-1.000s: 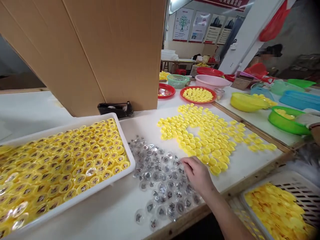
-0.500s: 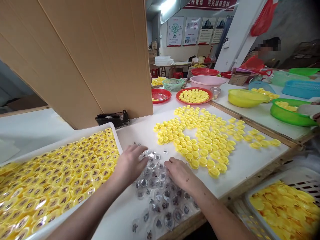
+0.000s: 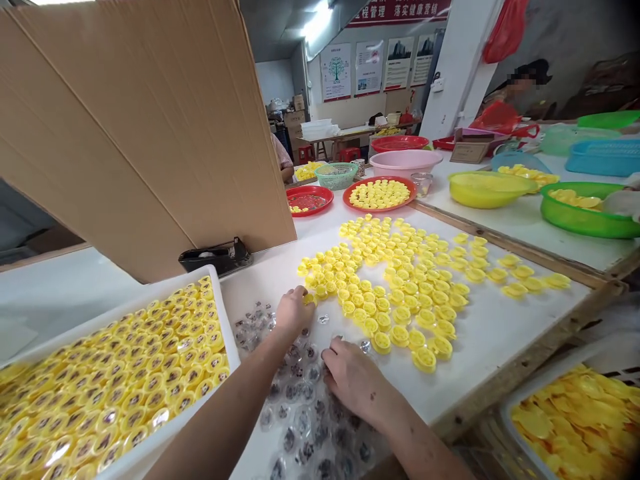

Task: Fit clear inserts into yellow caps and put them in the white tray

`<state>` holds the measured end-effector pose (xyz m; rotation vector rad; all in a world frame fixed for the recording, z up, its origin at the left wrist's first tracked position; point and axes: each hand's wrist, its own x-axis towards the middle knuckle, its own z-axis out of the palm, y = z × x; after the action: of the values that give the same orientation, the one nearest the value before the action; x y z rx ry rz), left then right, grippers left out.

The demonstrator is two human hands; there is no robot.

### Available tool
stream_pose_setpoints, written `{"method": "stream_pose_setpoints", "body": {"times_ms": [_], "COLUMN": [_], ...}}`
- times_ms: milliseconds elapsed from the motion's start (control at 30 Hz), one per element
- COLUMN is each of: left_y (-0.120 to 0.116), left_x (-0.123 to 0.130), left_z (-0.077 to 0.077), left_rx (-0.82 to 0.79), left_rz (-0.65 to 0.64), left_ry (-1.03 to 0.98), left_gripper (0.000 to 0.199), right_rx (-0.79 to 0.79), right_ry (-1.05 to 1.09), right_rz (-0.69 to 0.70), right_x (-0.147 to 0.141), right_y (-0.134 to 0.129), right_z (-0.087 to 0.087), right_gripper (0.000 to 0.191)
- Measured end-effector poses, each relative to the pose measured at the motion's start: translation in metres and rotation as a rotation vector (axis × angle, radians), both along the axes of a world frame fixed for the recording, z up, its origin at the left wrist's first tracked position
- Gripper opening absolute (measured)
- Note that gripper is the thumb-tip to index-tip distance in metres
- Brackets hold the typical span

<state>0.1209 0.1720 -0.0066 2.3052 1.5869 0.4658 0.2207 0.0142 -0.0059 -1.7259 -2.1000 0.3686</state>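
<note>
My left hand (image 3: pixel 294 312) has its fingers closed on a yellow cup (image 3: pixel 309 299) at the near left edge of the spread of small yellow cups (image 3: pixel 383 303). Lower and to the right, my right hand (image 3: pixel 350 377) rests over the clear round pieces with dark prints (image 3: pixel 300 420), its fingers curled together; anything between them is too small to make out. A white tray (image 3: pixel 224 313) on the left holds rows of yellow cups with printed, shiny centres.
A cardboard sheet (image 3: pixel 150 120) stands behind the tray, with a black tape dispenser (image 3: pixel 216 257) at its foot. Red plates (image 3: pixel 380 208), basins and a green bowl (image 3: pixel 590 223) stand farther back. A crate of yellow pieces (image 3: pixel 575 427) is low right. Another person sits back right.
My left hand has moved right and away from me, from the clear pieces to the yellow cups, and taken hold of one. My right hand stays over the clear pieces. The view has shifted slightly.
</note>
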Motion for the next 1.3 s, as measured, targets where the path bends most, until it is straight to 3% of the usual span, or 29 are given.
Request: {"method": "stream_pose_setpoints", "body": {"times_ms": [233,400,533,667,900,1033,1300], "left_y": [-0.070,-0.115,-0.130,-0.138,-0.145,-0.145,-0.143], "left_x": [-0.048,-0.087,-0.097,-0.095,-0.100,-0.106,-0.114], "left_z": [0.034,0.022,0.010,0.011,0.024,0.029,0.046], "left_rx": [-0.121,-0.401,-0.554,-0.628,-0.825,-0.885,-0.599], "left_rz": [-0.106,-0.155,-0.125,-0.168,-0.231,-0.243,-0.349], "left_ry": [-0.267,-0.622,-0.810,-0.946,-1.169,-1.148,-0.766], "left_gripper": [0.023,0.025,0.030,0.027,0.030,0.030,0.025], "right_rx": [0.105,0.105,0.072,0.018,0.093,0.105,0.040], "right_ry": [0.345,0.591,0.714,0.837,0.623,0.560,0.413], "right_rz": [-0.022,-0.031,-0.015,0.012,0.137,0.182,0.168], "right_x": [0.010,0.013,0.004,-0.007,-0.024,-0.027,-0.032], "right_y": [-0.004,-0.019,-0.032,-0.037,-0.034,-0.034,-0.038], "right_z": [0.000,-0.002,-0.001,0.006,0.025,0.033,0.051], "right_gripper": [0.017,0.018,0.019,0.023,0.025,0.031,0.032]}}
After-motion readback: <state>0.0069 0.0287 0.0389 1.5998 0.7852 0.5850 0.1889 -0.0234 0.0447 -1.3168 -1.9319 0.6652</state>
